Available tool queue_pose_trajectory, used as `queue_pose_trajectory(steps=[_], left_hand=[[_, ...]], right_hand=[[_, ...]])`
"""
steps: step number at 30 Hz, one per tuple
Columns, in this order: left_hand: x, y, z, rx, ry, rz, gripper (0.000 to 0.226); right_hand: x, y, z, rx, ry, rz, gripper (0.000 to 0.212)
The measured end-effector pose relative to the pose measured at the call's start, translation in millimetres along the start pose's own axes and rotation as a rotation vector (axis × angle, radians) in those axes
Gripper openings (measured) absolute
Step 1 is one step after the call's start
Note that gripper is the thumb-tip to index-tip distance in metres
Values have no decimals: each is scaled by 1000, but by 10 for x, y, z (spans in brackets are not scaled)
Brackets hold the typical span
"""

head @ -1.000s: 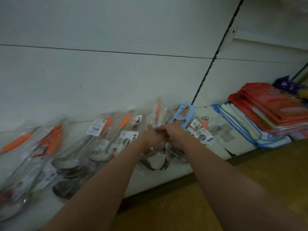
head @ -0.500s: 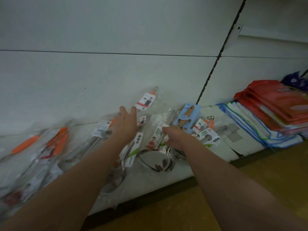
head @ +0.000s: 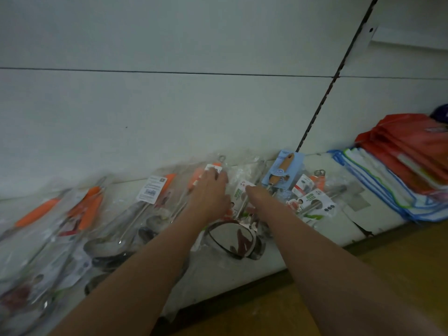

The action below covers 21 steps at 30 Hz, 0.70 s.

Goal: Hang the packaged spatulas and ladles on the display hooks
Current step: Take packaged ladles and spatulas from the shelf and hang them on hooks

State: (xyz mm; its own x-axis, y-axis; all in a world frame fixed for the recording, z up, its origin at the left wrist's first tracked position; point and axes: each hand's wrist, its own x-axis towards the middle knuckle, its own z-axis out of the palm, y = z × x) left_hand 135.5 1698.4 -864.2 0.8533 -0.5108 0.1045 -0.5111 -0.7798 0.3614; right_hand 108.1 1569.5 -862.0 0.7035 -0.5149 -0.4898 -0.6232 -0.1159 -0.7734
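Several packaged ladles and spatulas in clear bags lie in a row on the low white shelf, against the wall panel. My left hand reaches over an orange-handled packaged spatula, its fingertips curled at the white label on top. My right hand grips the handle part of a packaged ladle, whose shiny bowl lies just in front of both wrists. A green and white label sits between my hands. No display hooks are in view.
More orange-handled packages crowd the shelf's left side. A blue card with a wooden-handled tool leans on the wall. Red and blue-edged flat packs are stacked at the right. A slotted upright runs up the wall. Wooden floor lies below.
My left hand had lifted a package up against the wall; it has come back down onto the pile beside my right hand. My right hand stays on the ladle package.
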Motion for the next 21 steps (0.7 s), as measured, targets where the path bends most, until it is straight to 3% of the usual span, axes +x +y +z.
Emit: queue_pose_trajectory(steps=[2, 4, 8, 10, 12, 14, 21], left_hand=[[28, 134, 91, -230, -228, -23, 36], [32, 196, 181, -297, -351, -52, 38], [58, 187, 160, -434, -287, -162, 31], [68, 149, 116, -487, -309, -196, 28], [59, 79, 65, -600, -354, -244, 24], [31, 3, -34, -744, -363, -331, 18], [-124, -21, -799, -1119, -60, -418, 24]], right_hand=[[52, 37, -38, 83, 6, -9, 42], [106, 93, -84, 162, 50, -22, 45], [108, 22, -56, 334, 63, 27, 49], [59, -52, -1, 408, 13, 54, 37], [-31, -132, 49, 413, -45, 29, 13], [-124, -193, 75, 398, -92, 1, 18], [-613, -619, 235, 340, -368, -176, 26]])
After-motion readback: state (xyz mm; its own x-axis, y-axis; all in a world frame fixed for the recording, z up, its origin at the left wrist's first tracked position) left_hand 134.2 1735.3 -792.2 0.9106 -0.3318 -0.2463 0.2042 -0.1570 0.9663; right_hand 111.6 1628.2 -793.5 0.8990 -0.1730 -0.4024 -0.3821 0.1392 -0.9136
